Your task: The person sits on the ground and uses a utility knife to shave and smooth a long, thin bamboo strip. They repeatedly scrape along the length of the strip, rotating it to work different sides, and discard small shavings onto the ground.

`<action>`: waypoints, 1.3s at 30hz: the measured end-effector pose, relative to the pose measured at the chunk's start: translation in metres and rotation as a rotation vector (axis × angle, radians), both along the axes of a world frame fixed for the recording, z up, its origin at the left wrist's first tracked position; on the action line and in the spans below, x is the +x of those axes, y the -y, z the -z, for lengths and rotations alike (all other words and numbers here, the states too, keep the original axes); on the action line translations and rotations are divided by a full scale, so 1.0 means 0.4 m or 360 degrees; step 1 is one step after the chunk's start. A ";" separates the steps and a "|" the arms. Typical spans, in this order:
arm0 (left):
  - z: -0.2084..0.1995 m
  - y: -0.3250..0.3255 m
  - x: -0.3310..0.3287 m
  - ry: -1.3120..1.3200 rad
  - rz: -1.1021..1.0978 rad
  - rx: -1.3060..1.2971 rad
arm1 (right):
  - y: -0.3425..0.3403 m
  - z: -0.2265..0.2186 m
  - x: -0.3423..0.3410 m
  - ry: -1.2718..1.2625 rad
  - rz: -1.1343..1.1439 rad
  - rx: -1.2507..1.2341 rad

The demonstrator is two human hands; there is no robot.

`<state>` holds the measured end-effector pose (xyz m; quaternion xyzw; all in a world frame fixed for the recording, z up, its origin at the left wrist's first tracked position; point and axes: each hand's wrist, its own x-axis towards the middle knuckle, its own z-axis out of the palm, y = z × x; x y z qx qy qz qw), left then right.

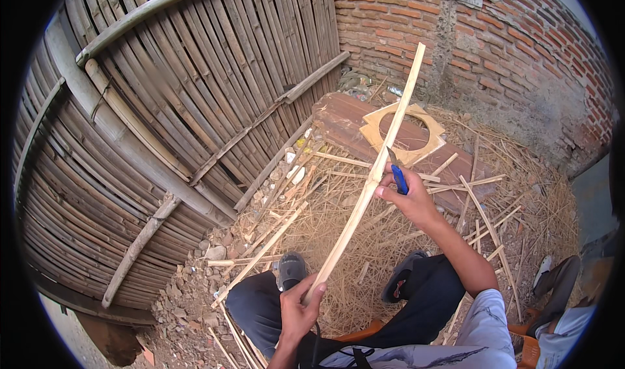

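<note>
A long pale bamboo strip (384, 141) runs from near my lap up toward the brick wall, slightly bowed. My left hand (301, 304) grips its lower end just above my knees. My right hand (409, 196) holds a blue-handled knife (397, 173), its blade resting against the strip about midway along it. My thumb presses beside the strip at the blade. Both my legs in dark trousers and grey sandals (291, 268) show below.
A bamboo slat fence (163, 108) fills the left. A brick wall (495, 37) stands at the back right. Shavings and cut bamboo pieces (364, 239) cover the ground, with a wooden board with a round hole (374, 129) on rusty sheeting. Another person's foot (556, 274) is at right.
</note>
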<state>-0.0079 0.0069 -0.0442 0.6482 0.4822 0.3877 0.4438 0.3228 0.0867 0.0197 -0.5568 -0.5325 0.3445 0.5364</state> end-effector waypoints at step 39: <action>-0.074 -0.049 -0.032 0.0647 0.0195 -0.0686 | 0.041 -0.077 -0.009 0.0778 0.0035 0.0347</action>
